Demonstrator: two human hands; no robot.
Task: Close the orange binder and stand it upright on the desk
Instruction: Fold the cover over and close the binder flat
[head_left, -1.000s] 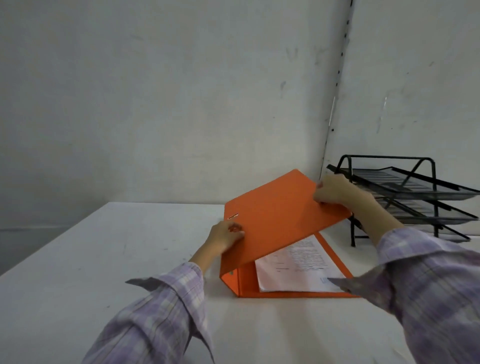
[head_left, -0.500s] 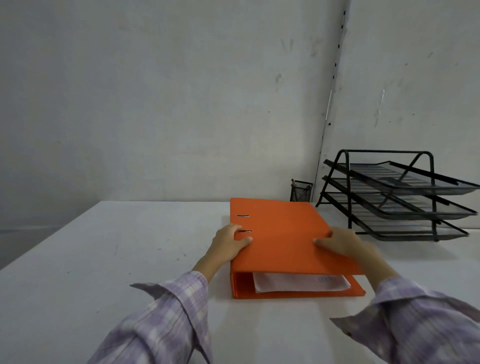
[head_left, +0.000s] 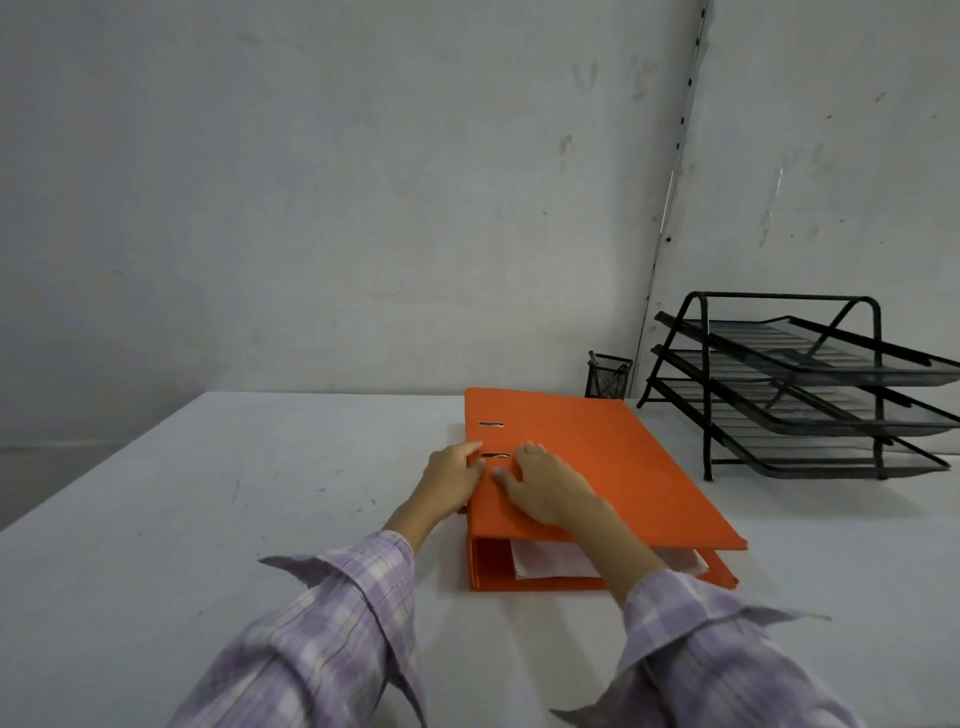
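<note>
The orange binder (head_left: 613, 467) lies flat and closed on the white table (head_left: 208, 519), papers (head_left: 550, 564) showing at its near open end, long axis running away toward the wall. The left hand (head_left: 449, 480) grips its spine edge; the right hand (head_left: 545, 488) rests flat, released, on the cover. Left of the grip lies bare table; right and beyond stand a pen cup (head_left: 607, 375) and black letter trays (head_left: 810, 395).

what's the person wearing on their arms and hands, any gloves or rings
Both arms wear a loose long-sleeved shirt in a pale lilac, white and grey check. The left sleeve and right sleeve end in unbuttoned cuffs that flare open with pointed corners, leaving the wrists uncovered. The left hand and right hand are bare: no gloves, and no ring or watch shows from this view.
</note>
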